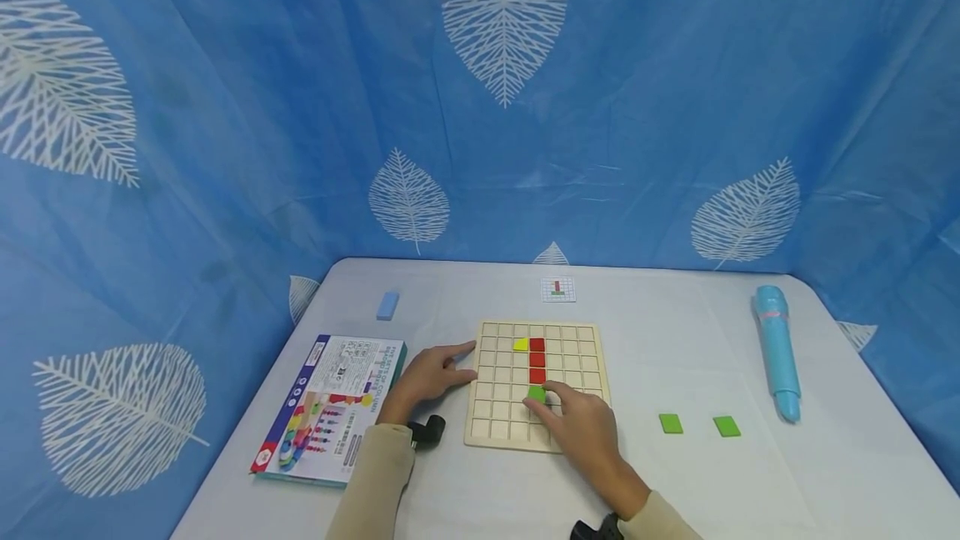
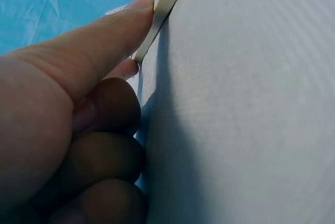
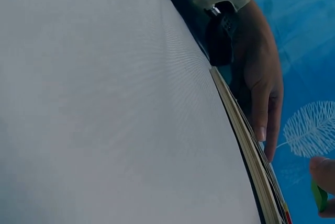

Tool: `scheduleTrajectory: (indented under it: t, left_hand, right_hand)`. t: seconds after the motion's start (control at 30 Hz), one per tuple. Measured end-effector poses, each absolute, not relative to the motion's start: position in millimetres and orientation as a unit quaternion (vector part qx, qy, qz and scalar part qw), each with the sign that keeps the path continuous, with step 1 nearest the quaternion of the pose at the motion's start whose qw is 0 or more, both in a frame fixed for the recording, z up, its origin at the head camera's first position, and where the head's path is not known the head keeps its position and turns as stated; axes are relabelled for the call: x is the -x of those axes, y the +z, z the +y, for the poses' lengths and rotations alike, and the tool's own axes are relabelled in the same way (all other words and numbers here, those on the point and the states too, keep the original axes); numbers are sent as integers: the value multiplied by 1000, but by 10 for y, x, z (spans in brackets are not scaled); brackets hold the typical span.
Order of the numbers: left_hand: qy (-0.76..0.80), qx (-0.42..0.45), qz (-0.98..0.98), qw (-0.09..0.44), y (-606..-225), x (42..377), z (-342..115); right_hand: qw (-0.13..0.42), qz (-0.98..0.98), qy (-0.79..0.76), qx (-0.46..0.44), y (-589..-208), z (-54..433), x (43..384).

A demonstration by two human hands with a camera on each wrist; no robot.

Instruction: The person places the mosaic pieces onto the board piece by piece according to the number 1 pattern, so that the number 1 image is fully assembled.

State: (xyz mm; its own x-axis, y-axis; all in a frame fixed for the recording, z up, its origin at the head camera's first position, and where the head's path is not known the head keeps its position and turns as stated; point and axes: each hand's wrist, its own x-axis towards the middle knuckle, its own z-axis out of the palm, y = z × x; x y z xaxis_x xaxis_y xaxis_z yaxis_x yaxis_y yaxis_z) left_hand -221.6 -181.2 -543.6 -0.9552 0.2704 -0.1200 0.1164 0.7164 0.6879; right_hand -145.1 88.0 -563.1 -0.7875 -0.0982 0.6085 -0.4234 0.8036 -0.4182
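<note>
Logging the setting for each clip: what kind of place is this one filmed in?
Probably a staged recording booth rather than a lived-in room: a blue leaf-print cloth hangs as backdrop on all sides of a white table, which carries only a wooden grid board, loose tiles and a toy box.

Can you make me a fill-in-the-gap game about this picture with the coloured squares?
1. The right hand puts a ____ tile on the wooden grid board.
2. The stacked tiles above it on the board are ____.
3. Two loose green tiles lie on the table to the ____ of the board.
4. The left hand touches the board's ____ edge.

Missing words: green, red, right, left
</note>
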Motion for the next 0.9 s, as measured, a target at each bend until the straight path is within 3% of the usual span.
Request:
scheduleTrajectory:
  t: [0.9]
  left_hand:
    - [363, -108, 919, 106, -5439, 2213, -1806]
  right_hand:
    - [220, -928, 270, -136, -5732, 652, 1613]
